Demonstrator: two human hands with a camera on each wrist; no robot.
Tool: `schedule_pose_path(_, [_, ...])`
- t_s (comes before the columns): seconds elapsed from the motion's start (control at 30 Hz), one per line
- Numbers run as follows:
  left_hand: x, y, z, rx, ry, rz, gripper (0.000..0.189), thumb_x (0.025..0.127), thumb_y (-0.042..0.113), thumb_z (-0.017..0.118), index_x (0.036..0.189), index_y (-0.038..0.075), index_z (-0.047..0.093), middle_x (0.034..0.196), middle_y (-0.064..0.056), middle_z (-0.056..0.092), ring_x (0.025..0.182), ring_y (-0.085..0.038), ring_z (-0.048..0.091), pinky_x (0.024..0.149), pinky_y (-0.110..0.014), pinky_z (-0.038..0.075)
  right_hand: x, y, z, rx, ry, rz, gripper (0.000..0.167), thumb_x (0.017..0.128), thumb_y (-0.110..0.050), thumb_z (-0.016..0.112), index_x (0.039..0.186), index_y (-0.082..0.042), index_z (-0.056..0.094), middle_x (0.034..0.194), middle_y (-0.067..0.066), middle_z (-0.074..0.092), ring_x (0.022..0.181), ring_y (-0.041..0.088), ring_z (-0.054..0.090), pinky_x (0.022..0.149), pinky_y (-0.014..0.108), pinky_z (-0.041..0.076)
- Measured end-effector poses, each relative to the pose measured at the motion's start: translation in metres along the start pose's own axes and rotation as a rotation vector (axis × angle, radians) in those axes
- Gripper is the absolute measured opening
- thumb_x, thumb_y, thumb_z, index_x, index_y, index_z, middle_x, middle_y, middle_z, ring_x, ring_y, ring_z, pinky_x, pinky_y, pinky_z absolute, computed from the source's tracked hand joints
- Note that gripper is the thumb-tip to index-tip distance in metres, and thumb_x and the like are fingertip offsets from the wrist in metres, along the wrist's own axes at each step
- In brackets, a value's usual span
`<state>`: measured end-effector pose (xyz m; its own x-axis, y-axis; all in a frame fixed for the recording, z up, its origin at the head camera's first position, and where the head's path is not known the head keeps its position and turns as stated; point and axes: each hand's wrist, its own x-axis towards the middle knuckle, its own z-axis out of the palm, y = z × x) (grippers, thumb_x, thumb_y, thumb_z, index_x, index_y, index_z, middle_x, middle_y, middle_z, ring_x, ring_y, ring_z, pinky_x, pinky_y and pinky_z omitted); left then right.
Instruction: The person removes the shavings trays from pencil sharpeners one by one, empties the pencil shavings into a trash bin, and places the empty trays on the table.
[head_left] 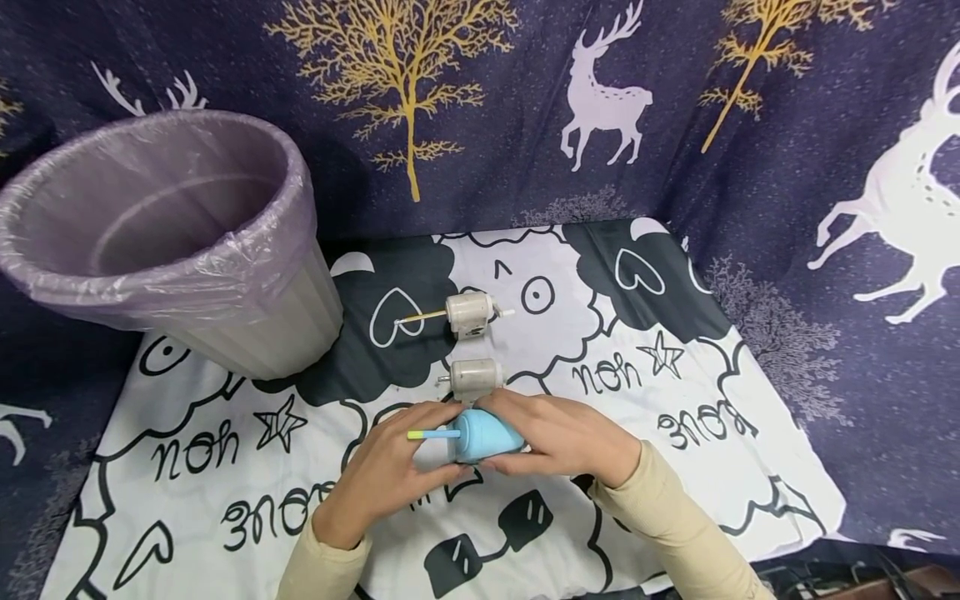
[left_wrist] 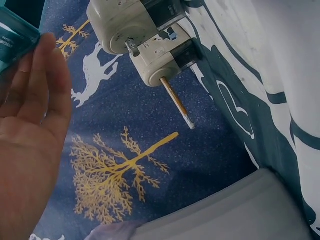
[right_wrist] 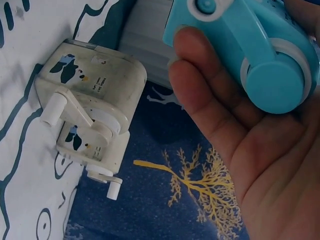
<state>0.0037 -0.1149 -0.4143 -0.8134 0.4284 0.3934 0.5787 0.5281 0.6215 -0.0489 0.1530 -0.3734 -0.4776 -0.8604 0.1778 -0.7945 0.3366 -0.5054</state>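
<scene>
Blue crank sharpener (head_left: 486,435) — left hand (head_left: 386,458), right hand (head_left: 566,433) gripping it, pencil (head_left: 437,434) protruding. Uneven grip could skew it — knocking nearby white sharpener (head_left: 476,376).

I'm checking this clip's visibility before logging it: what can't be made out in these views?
- Inserted end of the yellow-and-blue pencil: head view, hidden inside the blue sharpener.
- Rest of the blue sharpener: left wrist view, cut off by the left edge; right wrist view, cut off by the top edge.
- Lettering on the nearer white sharpener: right wrist view, too small and blurred.
</scene>
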Motion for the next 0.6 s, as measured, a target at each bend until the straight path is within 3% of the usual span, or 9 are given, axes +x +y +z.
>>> schedule_pose_path(0.23, [0.0001, -0.0031, 0.0009, 0.046, -0.02, 0.054, 0.069, 0.082, 0.035, 0.094, 0.143, 0.014, 0.069, 0.134, 0.0, 0.07, 0.116, -0.019, 0.07, 0.098, -0.042, 0.059, -0.0005, -0.0005, -0.0004, -0.025, -0.013, 0.002, 0.049, 0.102, -0.039, 0.071, 0.14, -0.013, 0.053, 0.114, -0.004, 0.063, 0.084, 0.003, 0.06, 0.074, 0.019, 0.053])
schedule_pose_path(0.6, [0.0001, -0.0014, -0.0018, 0.094, -0.073, 0.058, 0.069, 0.087, 0.04, 0.088, 0.148, 0.016, 0.066, 0.141, -0.002, 0.068, 0.123, -0.023, 0.068, 0.104, -0.044, 0.056, -0.0025, -0.0012, -0.001, -0.021, -0.029, 0.007, 0.046, 0.102, -0.037, 0.071, 0.138, -0.014, 0.055, 0.113, -0.005, 0.06, 0.083, 0.003, 0.058, 0.073, 0.018, 0.052])
